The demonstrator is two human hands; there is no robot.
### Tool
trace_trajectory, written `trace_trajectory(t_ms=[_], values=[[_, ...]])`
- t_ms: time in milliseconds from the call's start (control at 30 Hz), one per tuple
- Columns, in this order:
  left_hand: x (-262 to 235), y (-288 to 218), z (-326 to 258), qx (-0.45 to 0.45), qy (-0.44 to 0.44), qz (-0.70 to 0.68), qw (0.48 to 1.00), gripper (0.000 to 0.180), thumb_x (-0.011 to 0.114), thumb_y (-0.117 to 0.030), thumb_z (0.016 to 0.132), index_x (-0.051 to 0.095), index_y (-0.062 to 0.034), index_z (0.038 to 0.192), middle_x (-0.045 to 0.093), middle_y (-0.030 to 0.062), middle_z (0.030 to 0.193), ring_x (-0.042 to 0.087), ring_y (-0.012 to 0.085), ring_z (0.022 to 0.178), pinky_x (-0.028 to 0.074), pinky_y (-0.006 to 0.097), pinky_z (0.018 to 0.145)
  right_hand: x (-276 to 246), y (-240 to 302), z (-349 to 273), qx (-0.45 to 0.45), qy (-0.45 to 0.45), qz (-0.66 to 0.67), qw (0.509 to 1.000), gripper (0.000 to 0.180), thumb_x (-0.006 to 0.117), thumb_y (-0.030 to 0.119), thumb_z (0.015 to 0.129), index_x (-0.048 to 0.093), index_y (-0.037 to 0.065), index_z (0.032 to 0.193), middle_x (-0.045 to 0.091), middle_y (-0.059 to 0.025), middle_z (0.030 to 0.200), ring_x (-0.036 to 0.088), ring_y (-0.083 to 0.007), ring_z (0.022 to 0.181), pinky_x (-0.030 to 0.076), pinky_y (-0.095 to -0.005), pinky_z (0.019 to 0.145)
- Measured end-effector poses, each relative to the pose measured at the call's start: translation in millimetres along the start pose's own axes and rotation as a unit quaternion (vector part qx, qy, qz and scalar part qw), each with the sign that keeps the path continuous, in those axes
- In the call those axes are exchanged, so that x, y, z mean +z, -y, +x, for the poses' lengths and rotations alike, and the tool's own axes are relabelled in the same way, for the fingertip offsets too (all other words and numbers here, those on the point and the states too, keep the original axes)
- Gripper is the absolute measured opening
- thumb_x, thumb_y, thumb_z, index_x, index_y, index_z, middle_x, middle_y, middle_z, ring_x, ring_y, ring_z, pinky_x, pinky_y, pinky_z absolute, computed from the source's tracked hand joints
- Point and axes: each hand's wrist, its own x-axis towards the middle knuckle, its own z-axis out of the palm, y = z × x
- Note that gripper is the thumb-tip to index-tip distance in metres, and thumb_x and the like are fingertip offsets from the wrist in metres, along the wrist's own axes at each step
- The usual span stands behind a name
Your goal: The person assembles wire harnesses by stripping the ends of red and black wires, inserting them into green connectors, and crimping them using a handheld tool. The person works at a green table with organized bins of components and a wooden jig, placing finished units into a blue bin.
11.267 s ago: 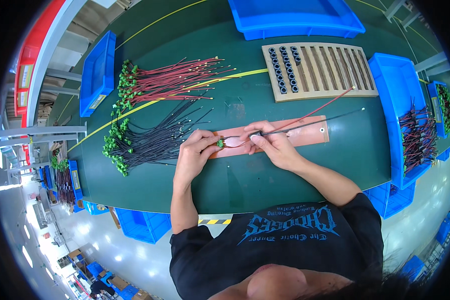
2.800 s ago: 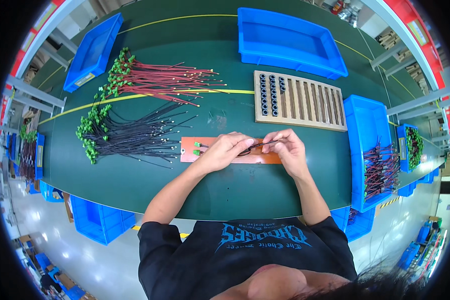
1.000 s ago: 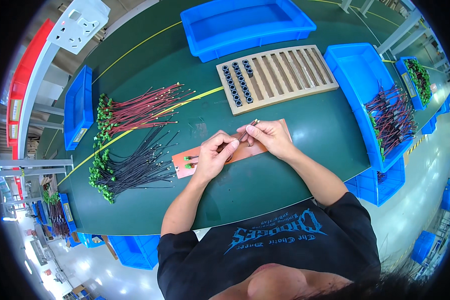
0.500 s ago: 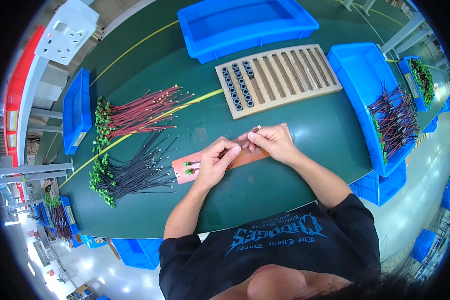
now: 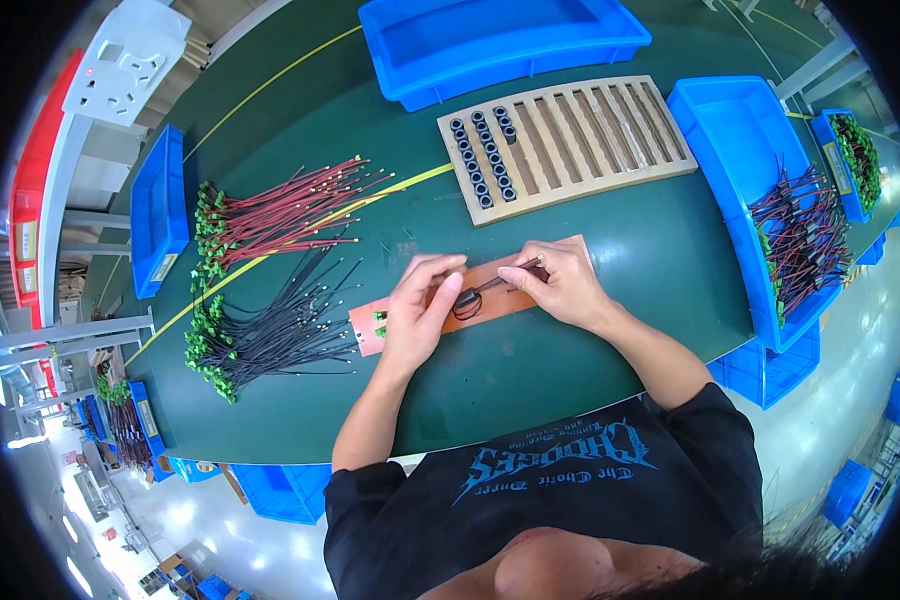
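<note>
Over an orange board (image 5: pixel 570 262) on the bench, a small black ring core (image 5: pixel 468 299) has dark wires looped around it. My right hand (image 5: pixel 562 287) pinches the wires' free ends, with light tips poking out above the fingers. Beside the ring, my left hand (image 5: pixel 418 312) has its thumb and fingers apart, the thumb tip close to the ring. Whether that thumb touches the ring is hard to tell. A green connector (image 5: pixel 379 316) shows at the board's left end, partly hidden behind my left hand.
Red wires (image 5: pixel 290 215) and black wires (image 5: pixel 280 320) with green connectors lie at left. A slotted tray (image 5: pixel 580 190) holding several black ring cores (image 5: pixel 481 150) stands beyond my hands. Blue bins (image 5: pixel 510 75) stand behind; another bin (image 5: pixel 715 120) at right holds wired cores.
My hands have moved apart, and the left fingers have spread from their pinch. The ring core and wire loop now show between them. The whole view has shifted slightly.
</note>
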Motion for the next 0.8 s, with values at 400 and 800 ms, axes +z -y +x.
trace_trajectory(t_ms=[400, 800], values=[[-17, -33, -10, 0.011, 0.067, 0.154, 0.986, 0.015, 0.072, 0.008, 0.085, 0.071, 0.0044, 0.100, 0.070, 0.0106, 0.101, 0.067, 0.0226, 0.090, 0.058, 0.032, 0.077, -1, -6, -9, -0.012, 0.003, 0.004, 1.000, 0.024, 0.074, 0.021, 0.094, 0.068, 0.000, 0.083, 0.069, -0.0104, 0.076, 0.065, -0.0212, 0.064, 0.048, -0.0348, 0.059], [-4, -25, -10, 0.138, 0.062, 0.309, 0.939, 0.016, 0.073, 0.005, 0.082, 0.070, -0.0001, 0.097, 0.069, 0.0105, 0.102, 0.068, 0.0271, 0.090, 0.054, 0.036, 0.079, -12, -6, -14, -0.109, -0.012, -0.201, 0.973, 0.019, 0.076, 0.022, 0.088, 0.067, 0.009, 0.079, 0.065, -0.0033, 0.079, 0.058, -0.0222, 0.079, 0.039, -0.0387, 0.076]])
